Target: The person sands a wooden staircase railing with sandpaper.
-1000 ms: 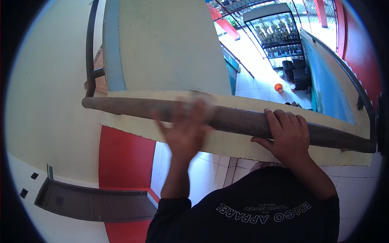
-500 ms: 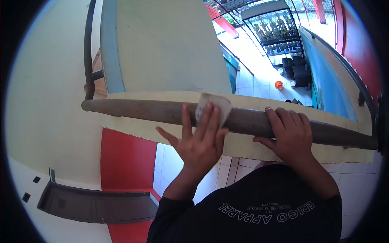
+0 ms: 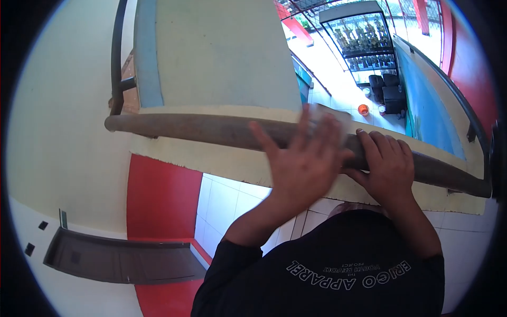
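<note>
A brown tubular handrail (image 3: 211, 128) runs across in front of me, above a cream wall ledge. My left hand (image 3: 306, 169), blurred by motion, lies over the rail with its fingers spread. Under those fingers it presses a pale, stiff square that looks like sandpaper (image 3: 342, 120) against the rail; most of the square is covered. Close by on the right, my right hand (image 3: 390, 171) is closed over the rail, fingers on the far side and thumb on the near side.
Another rail (image 3: 116, 58) rises at the left, and one slopes down along the blue wall (image 3: 433, 100) at the right. Beyond and below are a plant rack (image 3: 364, 47) and an orange bucket (image 3: 363, 110). A dark brown panel (image 3: 121, 259) lies lower left.
My left hand has slid right along the rail with the sandpaper, coming close to my right hand. My right hand keeps its hold; the view has shifted slightly.
</note>
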Demonstrator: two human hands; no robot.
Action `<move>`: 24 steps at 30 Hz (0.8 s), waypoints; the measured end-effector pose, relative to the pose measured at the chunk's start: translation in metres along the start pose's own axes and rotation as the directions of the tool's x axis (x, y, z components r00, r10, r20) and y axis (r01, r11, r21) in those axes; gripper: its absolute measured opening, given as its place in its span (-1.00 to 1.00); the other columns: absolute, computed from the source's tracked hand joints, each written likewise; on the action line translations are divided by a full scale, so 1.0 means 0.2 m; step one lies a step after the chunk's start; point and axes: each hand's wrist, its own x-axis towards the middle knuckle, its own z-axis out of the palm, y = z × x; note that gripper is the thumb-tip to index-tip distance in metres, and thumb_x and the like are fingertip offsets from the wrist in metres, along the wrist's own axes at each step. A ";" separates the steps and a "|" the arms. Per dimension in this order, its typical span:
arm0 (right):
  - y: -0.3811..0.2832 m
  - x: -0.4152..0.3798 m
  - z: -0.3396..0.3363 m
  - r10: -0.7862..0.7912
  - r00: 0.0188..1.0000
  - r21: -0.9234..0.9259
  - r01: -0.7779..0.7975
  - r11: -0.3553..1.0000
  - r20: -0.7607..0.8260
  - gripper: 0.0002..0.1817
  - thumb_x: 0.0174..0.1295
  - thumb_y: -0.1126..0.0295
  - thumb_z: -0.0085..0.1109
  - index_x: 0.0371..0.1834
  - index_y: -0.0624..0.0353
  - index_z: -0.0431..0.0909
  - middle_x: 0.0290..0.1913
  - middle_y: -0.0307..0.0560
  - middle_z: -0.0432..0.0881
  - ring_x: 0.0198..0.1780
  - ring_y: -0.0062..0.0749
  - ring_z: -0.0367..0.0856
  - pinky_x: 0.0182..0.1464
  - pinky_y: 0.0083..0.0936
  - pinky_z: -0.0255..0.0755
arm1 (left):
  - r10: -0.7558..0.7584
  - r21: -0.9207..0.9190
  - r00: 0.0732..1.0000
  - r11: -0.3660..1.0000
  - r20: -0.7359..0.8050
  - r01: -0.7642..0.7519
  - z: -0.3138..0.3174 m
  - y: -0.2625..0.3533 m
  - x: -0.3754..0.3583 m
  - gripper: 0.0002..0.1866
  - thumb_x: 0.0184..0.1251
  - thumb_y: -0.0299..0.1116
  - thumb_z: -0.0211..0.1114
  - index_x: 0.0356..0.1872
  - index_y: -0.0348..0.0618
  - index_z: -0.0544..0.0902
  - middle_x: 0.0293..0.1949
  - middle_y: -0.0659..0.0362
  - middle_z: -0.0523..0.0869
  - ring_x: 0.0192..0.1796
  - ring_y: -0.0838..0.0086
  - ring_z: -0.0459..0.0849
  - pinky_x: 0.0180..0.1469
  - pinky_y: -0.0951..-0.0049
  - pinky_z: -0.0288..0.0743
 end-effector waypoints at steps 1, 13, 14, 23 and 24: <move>0.01 0.00 0.01 0.002 1.000 -0.006 -0.003 1.000 -0.007 -0.27 0.13 -0.16 0.40 0.27 0.06 0.56 0.01 -0.08 0.64 -0.01 -0.20 0.63 0.15 -0.18 0.42 | 0.020 -0.054 1.000 0.998 -0.023 -0.021 0.01 0.05 -0.01 -0.48 0.56 0.17 0.03 0.24 0.11 0.68 0.35 0.31 0.62 0.59 0.13 0.28 0.35 -0.72 -0.65; -0.08 -0.02 -0.16 -0.399 0.884 0.435 0.467 0.770 -0.243 -0.56 -0.06 0.41 0.50 -0.03 0.07 0.69 0.02 0.00 0.72 0.17 -0.11 0.69 0.36 0.00 0.45 | -0.089 -0.593 0.924 0.789 -0.372 -0.162 0.03 0.03 -0.38 -0.32 0.46 0.42 -0.11 -0.25 0.09 0.75 -0.29 0.23 0.55 -0.10 0.30 0.55 0.36 -0.15 0.21; -0.11 -0.02 -0.14 -0.407 0.872 0.492 0.489 0.720 -0.271 -0.64 -0.04 0.43 0.48 -0.10 0.08 0.69 0.01 0.01 0.73 0.13 -0.10 0.71 0.32 -0.02 0.51 | -0.107 -0.610 0.917 0.775 -0.384 -0.165 0.03 0.00 -0.38 -0.30 0.48 0.43 -0.17 -0.27 0.10 0.73 -0.34 0.23 0.55 -0.13 0.29 0.56 0.32 -0.12 0.25; -0.23 0.02 -0.16 -0.118 0.973 0.292 0.174 0.940 -0.199 -0.54 0.27 0.54 0.21 0.27 0.19 0.54 0.14 0.09 0.71 0.15 -0.01 0.72 0.20 -0.18 0.62 | -0.032 -0.004 0.846 0.999 -0.532 0.035 -0.18 -0.93 -0.30 -0.45 0.32 0.28 0.28 -0.19 -0.06 0.76 -0.13 0.11 0.74 0.03 0.16 0.68 0.24 0.00 0.35; -0.22 0.02 -0.17 -0.056 0.990 0.248 0.086 0.965 -0.127 -0.55 0.28 0.52 0.22 0.27 0.18 0.54 0.16 0.08 0.70 0.17 0.00 0.71 0.22 -0.16 0.60 | -0.029 0.040 0.868 0.998 -0.495 0.056 -0.22 -1.04 -0.27 -0.51 0.34 0.19 0.32 -0.20 -0.09 0.76 -0.14 0.10 0.75 0.03 0.15 0.69 0.23 0.05 0.37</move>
